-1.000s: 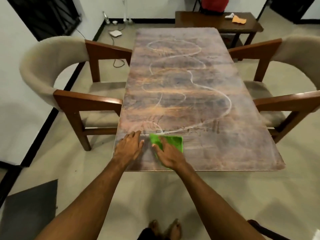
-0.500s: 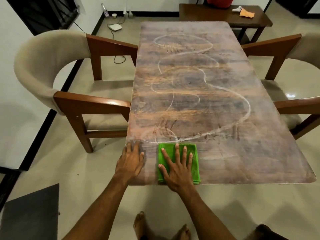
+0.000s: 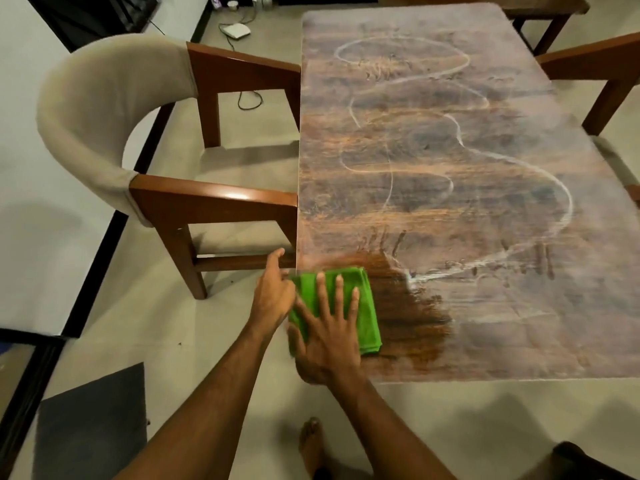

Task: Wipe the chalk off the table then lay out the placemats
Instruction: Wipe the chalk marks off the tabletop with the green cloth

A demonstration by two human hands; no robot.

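Now cloth [image 3: 367, 308] leftward under flat right hand [image 3: 329, 336], left hand [image 3: 273, 292] slack, new wiped patch [image 3: 412, 315].

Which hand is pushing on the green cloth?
The right hand: it lies flat on the green cloth with fingers spread. The left hand is beside it at the table edge.

Two hands [image 3: 329, 337], two chairs [image 3: 104, 116], one cloth [image 3: 367, 306], one dining table [image 3: 450, 209]

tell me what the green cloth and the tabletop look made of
Green cloth: soft napped fabric, likely microfibre, folded thick under the right hand. Tabletop: wood-grain surface, possibly laminate or veneer; smooth, matte under chalk, darker and glossier where wiped.
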